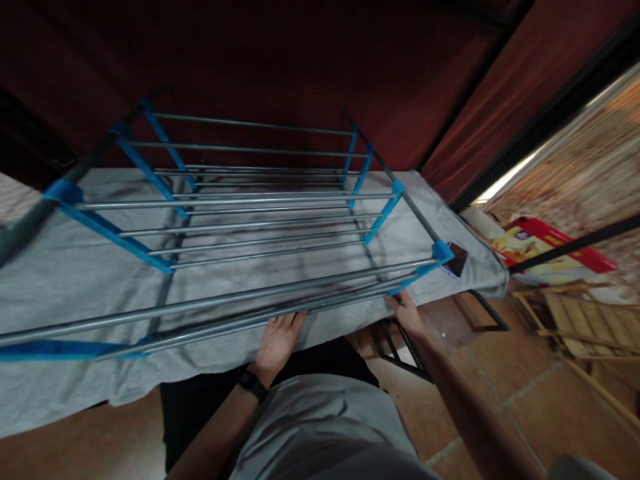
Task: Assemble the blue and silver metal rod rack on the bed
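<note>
A metal drying rack (260, 291) with grey rods and bright blue plastic joints stands on a bed-like surface covered with grey cloth (320, 263). My left hand (281, 341), below a dark wristwatch (253, 383), is at the rack's near lower rods, its fingers curled at them and the fingertips hidden. Farther right, my right hand (406, 313) holds the rack by its near right corner, close to the lower end of a blue joint (420, 273). Its fingertips are partly out of sight behind the rod.
Beside the rack's right corner lies a small dark packet (455, 259). A red and yellow box (550, 250) is at the right, above a wooden slatted piece of furniture (580, 320). Dark red fabric (280, 60) hangs behind. Below the cloth are a black metal frame (400, 350) and tiled floor (530, 400).
</note>
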### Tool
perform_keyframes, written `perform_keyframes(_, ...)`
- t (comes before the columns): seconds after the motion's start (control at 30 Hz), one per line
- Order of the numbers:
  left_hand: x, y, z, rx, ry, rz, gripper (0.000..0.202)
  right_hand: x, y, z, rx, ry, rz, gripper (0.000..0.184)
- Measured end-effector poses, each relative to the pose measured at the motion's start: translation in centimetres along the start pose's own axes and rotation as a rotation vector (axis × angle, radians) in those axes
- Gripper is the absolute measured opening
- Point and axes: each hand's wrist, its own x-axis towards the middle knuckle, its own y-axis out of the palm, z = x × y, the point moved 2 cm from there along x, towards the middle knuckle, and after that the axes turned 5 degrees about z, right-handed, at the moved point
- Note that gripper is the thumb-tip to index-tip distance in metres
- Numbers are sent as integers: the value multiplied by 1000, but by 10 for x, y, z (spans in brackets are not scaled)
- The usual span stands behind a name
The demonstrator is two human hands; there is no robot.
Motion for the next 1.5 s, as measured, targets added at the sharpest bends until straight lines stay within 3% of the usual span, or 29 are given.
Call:
perform_keyframes(0.2, 5, -11, -2, -11, 3, 46, 54, -1, 2, -4, -11, -16, 15, 33)
perform_keyframes(0.63, 3, -2, 4, -79, 35, -14, 58, 2, 9, 1, -69, -15, -57, 33)
perform_keyframes(1.5, 0, -4, 9, -141, 22, 24, 54, -1, 25, 14, -69, -86, -132, 39)
